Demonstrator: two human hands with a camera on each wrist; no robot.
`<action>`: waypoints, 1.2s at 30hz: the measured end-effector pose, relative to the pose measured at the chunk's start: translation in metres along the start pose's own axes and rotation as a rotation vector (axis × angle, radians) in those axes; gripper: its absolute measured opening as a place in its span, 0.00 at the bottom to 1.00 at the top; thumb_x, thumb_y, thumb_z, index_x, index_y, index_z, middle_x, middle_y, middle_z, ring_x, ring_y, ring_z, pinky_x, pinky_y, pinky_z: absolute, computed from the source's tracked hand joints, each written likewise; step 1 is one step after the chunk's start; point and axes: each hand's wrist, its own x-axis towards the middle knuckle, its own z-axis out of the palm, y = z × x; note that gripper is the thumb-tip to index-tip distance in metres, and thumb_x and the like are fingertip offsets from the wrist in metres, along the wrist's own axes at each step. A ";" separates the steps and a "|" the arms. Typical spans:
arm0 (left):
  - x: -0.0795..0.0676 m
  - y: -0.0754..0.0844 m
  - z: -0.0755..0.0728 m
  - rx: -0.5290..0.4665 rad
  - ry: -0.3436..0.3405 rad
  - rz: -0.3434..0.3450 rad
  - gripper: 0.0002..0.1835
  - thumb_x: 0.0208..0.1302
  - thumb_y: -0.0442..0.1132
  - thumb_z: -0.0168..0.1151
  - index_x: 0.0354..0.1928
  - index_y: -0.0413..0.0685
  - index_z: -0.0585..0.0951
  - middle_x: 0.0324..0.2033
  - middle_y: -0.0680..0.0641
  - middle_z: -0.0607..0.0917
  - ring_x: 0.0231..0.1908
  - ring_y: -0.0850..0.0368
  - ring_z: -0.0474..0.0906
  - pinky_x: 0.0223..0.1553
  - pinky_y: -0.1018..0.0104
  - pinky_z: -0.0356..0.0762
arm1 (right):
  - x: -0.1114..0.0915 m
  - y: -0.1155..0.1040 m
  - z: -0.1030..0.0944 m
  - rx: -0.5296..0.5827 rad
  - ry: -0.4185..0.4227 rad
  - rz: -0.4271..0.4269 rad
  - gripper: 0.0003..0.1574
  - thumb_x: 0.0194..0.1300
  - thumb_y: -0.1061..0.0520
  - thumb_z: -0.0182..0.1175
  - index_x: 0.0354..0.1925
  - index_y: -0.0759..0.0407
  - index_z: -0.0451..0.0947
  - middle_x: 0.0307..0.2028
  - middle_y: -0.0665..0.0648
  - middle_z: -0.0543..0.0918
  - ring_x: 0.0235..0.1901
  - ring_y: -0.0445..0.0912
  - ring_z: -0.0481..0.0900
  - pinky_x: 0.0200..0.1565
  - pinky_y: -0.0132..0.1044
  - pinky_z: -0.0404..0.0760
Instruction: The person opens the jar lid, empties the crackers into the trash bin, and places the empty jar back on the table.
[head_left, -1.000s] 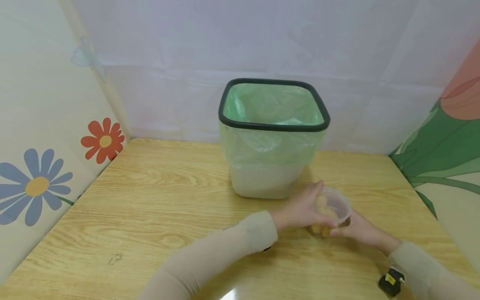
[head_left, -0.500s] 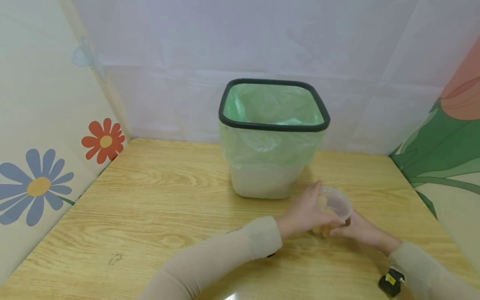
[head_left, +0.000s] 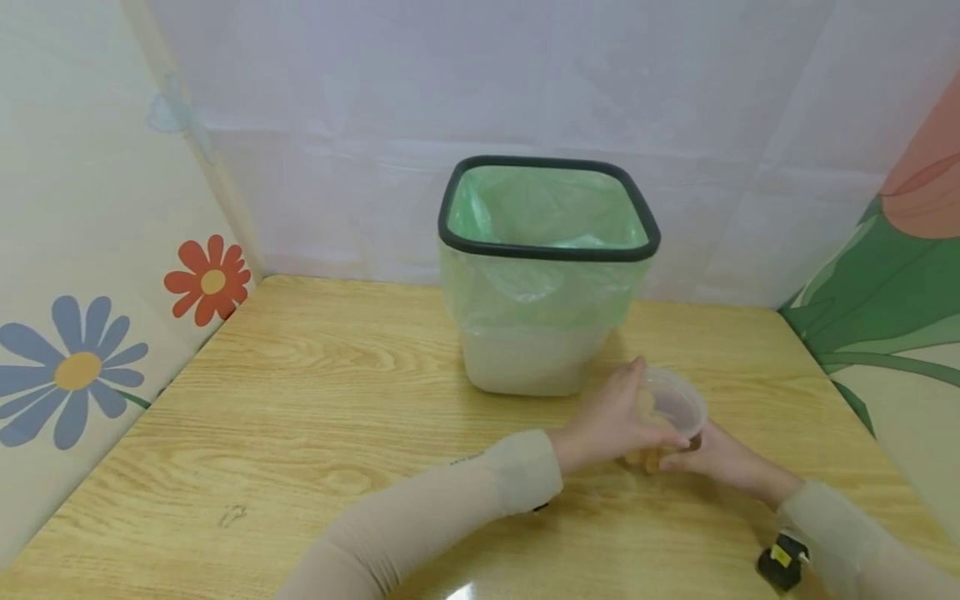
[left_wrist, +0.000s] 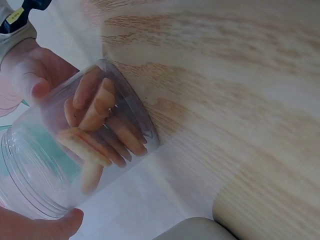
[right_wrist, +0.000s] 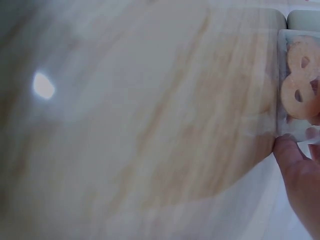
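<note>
A clear plastic jar [left_wrist: 125,160] holds several ring-shaped biscuits [right_wrist: 300,95]. It stands on the table in front of the bin and to its right. My left hand [head_left: 617,419] grips the jar around its upper end, fingers on the far side and thumb on the near side. Lower down, my right hand [head_left: 723,457] holds the jar from the right, its thumb by the base in the right wrist view. Screw ridges show at the jar's mouth in the left wrist view; whether a lid covers it I cannot tell. The right fingers are partly hidden behind the jar.
Behind the jar stands a pale waste bin [head_left: 525,358] with a black rim and a green bag liner [head_left: 536,292]. The wood-grain table [head_left: 315,400] meets a white cloth backdrop [head_left: 360,167] and flower-printed side panels. A black wrist device [head_left: 782,562] sits under the right sleeve.
My left hand and forearm have shifted slightly to the right about the jar's top. The right hand and the bin look unchanged, and the jar has barely moved.
</note>
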 end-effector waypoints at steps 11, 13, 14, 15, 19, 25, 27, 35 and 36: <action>0.000 0.000 -0.002 0.014 0.007 0.009 0.60 0.55 0.57 0.76 0.79 0.40 0.50 0.76 0.41 0.58 0.75 0.53 0.57 0.73 0.63 0.60 | 0.001 -0.001 0.000 0.005 -0.001 0.006 0.56 0.59 0.68 0.67 0.73 0.79 0.43 0.68 0.84 0.56 0.55 0.20 0.64 0.54 0.20 0.67; 0.000 0.001 -0.002 0.016 0.010 0.007 0.60 0.55 0.58 0.76 0.79 0.40 0.51 0.77 0.41 0.57 0.75 0.54 0.56 0.73 0.63 0.59 | 0.001 -0.001 0.000 0.007 0.000 0.002 0.56 0.59 0.68 0.67 0.73 0.79 0.42 0.68 0.84 0.56 0.55 0.20 0.64 0.55 0.19 0.67; 0.000 0.001 -0.002 0.014 0.009 0.006 0.60 0.55 0.58 0.76 0.79 0.41 0.51 0.77 0.42 0.57 0.75 0.54 0.55 0.73 0.63 0.59 | 0.001 -0.001 0.000 0.005 0.000 -0.001 0.57 0.59 0.68 0.67 0.73 0.79 0.42 0.68 0.84 0.56 0.56 0.20 0.64 0.55 0.19 0.67; 0.000 0.002 -0.003 0.013 0.009 0.005 0.60 0.55 0.58 0.76 0.79 0.41 0.51 0.77 0.42 0.57 0.75 0.54 0.55 0.74 0.63 0.58 | 0.001 -0.001 0.000 0.005 0.001 -0.004 0.57 0.59 0.69 0.67 0.73 0.79 0.42 0.68 0.84 0.56 0.56 0.19 0.63 0.55 0.19 0.67; -0.001 0.004 -0.004 0.013 0.007 -0.005 0.60 0.55 0.58 0.75 0.79 0.42 0.51 0.77 0.44 0.56 0.76 0.55 0.55 0.74 0.62 0.59 | 0.001 0.000 0.000 -0.009 0.003 0.001 0.57 0.59 0.68 0.68 0.73 0.78 0.42 0.68 0.83 0.56 0.56 0.19 0.62 0.55 0.19 0.66; -0.001 0.001 -0.004 0.030 0.028 -0.005 0.60 0.54 0.59 0.76 0.78 0.42 0.53 0.77 0.43 0.59 0.75 0.55 0.57 0.73 0.62 0.60 | -0.001 -0.004 0.000 -0.049 0.000 0.065 0.60 0.59 0.64 0.69 0.75 0.76 0.40 0.71 0.82 0.53 0.70 0.60 0.62 0.66 0.51 0.70; -0.002 0.001 -0.004 0.030 0.034 -0.005 0.60 0.53 0.59 0.76 0.78 0.42 0.53 0.77 0.44 0.59 0.75 0.55 0.57 0.73 0.62 0.60 | -0.001 -0.005 0.000 -0.054 -0.006 0.088 0.61 0.59 0.64 0.68 0.75 0.76 0.38 0.71 0.81 0.51 0.68 0.77 0.53 0.65 0.68 0.63; -0.006 0.002 -0.009 0.002 0.034 -0.005 0.60 0.54 0.59 0.76 0.79 0.42 0.52 0.76 0.43 0.59 0.74 0.53 0.58 0.72 0.62 0.62 | 0.001 -0.005 0.000 -0.059 -0.006 0.113 0.62 0.60 0.63 0.69 0.75 0.76 0.38 0.71 0.82 0.51 0.68 0.77 0.54 0.64 0.74 0.59; -0.006 0.002 -0.009 -0.005 0.034 -0.003 0.60 0.54 0.59 0.76 0.79 0.42 0.52 0.76 0.43 0.59 0.74 0.53 0.58 0.72 0.61 0.62 | 0.001 -0.005 0.000 -0.055 -0.007 0.113 0.62 0.59 0.64 0.69 0.75 0.76 0.37 0.72 0.82 0.51 0.68 0.78 0.53 0.63 0.75 0.59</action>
